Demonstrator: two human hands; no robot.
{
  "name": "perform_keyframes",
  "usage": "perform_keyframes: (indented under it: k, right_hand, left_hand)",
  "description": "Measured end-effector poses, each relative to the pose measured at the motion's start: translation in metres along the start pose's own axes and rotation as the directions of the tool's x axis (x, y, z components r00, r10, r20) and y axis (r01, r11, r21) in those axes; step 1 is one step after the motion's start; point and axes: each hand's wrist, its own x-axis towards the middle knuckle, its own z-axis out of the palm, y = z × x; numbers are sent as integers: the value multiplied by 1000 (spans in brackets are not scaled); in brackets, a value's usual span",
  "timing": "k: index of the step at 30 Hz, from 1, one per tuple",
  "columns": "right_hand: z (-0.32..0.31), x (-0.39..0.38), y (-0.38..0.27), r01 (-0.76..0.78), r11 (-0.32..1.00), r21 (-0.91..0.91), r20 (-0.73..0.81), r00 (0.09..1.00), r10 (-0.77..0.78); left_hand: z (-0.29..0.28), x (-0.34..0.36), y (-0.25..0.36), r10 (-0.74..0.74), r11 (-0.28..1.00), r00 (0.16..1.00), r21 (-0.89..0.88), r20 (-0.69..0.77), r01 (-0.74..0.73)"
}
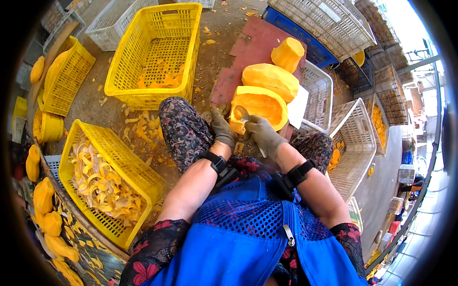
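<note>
A hollowed orange squash half [269, 109] rests cut side up on a worn red board [248, 43], in front of my knees. My right hand [262, 131], in a grey-green glove, is closed on a metal spoon [242, 113], whose bowl is inside the squash's cavity. My left hand [222, 126], also gloved, is at the near left side of that half, fingers curled against it; its grip is partly hidden. Just beyond lie a whole peeled squash [269, 82] and a shorter peeled piece [287, 53]. A white flat sheet [298, 107] lies at their right.
Yellow crates surround me at left: one with few scraps [114, 88], another full of peelings [105, 181]. Several peeled squash [44, 195] line the left rim. White crates [353, 157] and a blue crate [281, 24] stand right and behind. Peel scraps [145, 128] litter the floor.
</note>
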Motion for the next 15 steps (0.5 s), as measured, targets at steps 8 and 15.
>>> perform_keyframes:
  k: [8, 15]
  right_hand:
    - [-26, -17, 12, 88, 975, 203, 4, 996, -91]
    - [-28, -12, 49, 226, 823, -521, 153, 973, -171]
  left_hand:
    - [-34, 9, -5, 107, 977, 987, 174, 116, -126]
    - [-27, -16, -5, 139, 852, 947, 453, 290, -263]
